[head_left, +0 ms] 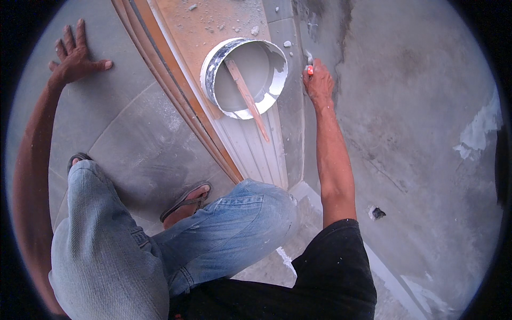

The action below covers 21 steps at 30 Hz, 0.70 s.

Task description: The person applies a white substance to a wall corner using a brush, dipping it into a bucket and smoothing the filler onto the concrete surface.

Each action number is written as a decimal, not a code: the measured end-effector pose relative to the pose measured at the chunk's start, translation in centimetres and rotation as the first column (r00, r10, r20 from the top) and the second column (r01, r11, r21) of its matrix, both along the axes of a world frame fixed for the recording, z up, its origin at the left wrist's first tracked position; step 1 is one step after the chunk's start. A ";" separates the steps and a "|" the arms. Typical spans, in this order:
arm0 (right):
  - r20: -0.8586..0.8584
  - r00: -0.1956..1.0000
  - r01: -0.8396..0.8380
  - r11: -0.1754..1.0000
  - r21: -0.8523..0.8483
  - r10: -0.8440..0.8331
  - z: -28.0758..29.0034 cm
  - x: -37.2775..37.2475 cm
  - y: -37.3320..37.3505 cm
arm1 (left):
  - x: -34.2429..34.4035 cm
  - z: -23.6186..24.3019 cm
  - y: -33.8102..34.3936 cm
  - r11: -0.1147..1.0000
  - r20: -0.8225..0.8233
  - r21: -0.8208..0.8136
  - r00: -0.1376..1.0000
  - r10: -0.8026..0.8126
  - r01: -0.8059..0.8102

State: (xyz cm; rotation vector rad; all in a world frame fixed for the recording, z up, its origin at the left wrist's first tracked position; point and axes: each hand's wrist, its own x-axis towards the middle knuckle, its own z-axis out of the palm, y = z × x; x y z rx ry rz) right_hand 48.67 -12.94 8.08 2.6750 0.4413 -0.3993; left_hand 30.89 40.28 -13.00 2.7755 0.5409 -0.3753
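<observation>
My left hand (77, 61) rests on the grey tiled floor (128, 117), palm down with its fingers spread, and holds nothing. On the other side, my right hand (319, 82) is closed round a small hand tool with a red-orange handle (310, 70). The tool's light metal end points away from me, close to the foot of the grey plastered wall (405, 69); its full shape is hidden. Between my hands stands a round white bucket (209, 80) with smeared sides and smooth grey matter inside. A flat wooden stick (246, 96) leans in it, its end over the near rim.
Brown and orange trim strips (176, 85) and a white ribbed panel (250, 154) run alongside the bucket. Crumbs of debris (255, 30) lie beyond it. The wall has a small hole (377, 213) and a white patch (480, 130). My sandalled foot (184, 208) is on the tiles.
</observation>
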 end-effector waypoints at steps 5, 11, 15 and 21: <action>-0.003 1.000 0.005 1.000 0.000 -0.005 0.2 -0.6 -0.7 | -0.1 0.0 0.1 1.000 -0.013 0.007 1.000 -0.004 0.004; 0.004 0.999 0.036 0.999 -0.030 -0.036 0.6 -1.4 -1.7 | 0.0 -0.3 -0.1 1.000 0.025 0.002 1.000 -0.009 0.009; 0.000 0.998 0.063 0.997 -0.047 -0.063 0.6 -1.8 -2.0 | -0.1 -0.3 0.3 1.000 0.021 0.006 1.000 -0.008 0.008; 0.003 0.999 0.052 0.998 0.024 -0.052 1.0 -2.1 -1.6 | -0.2 -0.2 0.1 1.000 0.069 0.011 0.997 -0.016 0.016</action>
